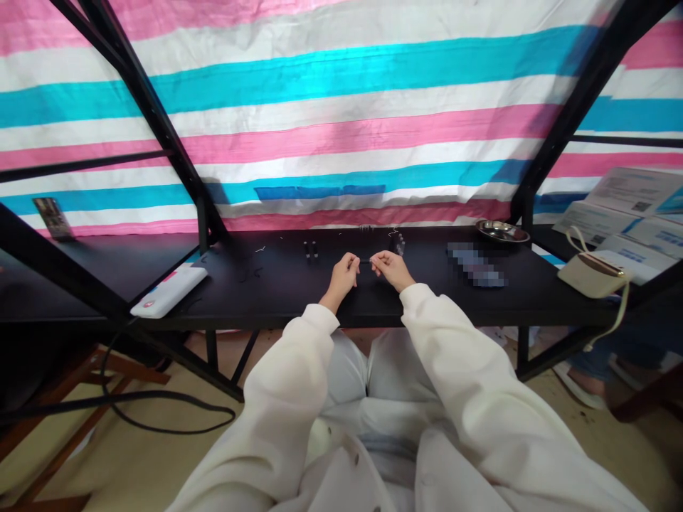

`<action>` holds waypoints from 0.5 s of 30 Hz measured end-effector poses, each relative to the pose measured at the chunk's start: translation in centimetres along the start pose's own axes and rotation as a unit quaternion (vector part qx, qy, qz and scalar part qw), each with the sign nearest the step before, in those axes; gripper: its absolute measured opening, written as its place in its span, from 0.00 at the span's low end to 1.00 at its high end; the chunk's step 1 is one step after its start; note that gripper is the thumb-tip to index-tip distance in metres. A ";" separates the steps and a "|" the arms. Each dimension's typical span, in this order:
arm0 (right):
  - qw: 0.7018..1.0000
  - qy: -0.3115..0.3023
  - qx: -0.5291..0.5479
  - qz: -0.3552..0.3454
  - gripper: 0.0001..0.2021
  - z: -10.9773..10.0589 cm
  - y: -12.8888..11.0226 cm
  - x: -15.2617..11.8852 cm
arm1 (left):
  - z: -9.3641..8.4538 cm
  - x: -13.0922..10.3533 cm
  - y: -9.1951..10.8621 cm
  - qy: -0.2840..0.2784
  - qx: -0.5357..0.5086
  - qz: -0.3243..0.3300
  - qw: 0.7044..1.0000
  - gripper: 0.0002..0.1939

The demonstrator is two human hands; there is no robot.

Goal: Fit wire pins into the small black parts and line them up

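Observation:
Above the near part of the black table, my left hand (346, 274) is closed in a pinch. Facing it a short gap away, my right hand (391, 269) also pinches with its fingertips. A thin dark piece (365, 262) seems to span the gap between them; its kind is too small to make out. Beyond my left hand stand two small dark cylinders with pale ends (310, 250). Several similar small cylinders (400, 244) cluster just behind my right hand. A row of tiny dark bits (366, 229) lies at the table's back edge.
On the black table (277, 299) are thin black strands (250, 274), a white scrap (260, 249), a white box-shaped device (169, 291), a shiny metal dish (501, 231) and a blurred-out item (474, 264). A cream bag (592, 274) hangs over the right edge. Black frame bars slope up both sides.

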State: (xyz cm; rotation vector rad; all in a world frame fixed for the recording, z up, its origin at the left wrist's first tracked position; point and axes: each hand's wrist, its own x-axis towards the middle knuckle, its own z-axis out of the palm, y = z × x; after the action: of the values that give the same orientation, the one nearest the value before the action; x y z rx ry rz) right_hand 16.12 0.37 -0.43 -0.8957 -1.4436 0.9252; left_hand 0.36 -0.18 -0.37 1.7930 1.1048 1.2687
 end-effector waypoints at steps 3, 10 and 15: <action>1.000 -0.006 -0.004 0.000 0.22 0.1 -0.1 -0.1 | 0.1 -0.1 -0.1 0.011 0.024 -0.011 1.000 0.14; 1.000 -0.007 -0.001 -0.010 0.22 0.6 0.0 -0.1 | 0.2 0.0 -0.6 0.038 0.069 0.000 0.997 0.20; 1.000 -0.006 -0.005 -0.021 0.22 0.7 0.4 0.0 | 0.2 -0.1 -0.3 0.043 0.070 -0.017 0.996 0.22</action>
State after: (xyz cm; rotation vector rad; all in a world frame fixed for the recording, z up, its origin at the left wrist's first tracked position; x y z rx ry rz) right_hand 15.45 0.51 -0.87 -0.8663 -1.4733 0.8945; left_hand 0.46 -0.12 -0.69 1.8282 1.2952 1.2874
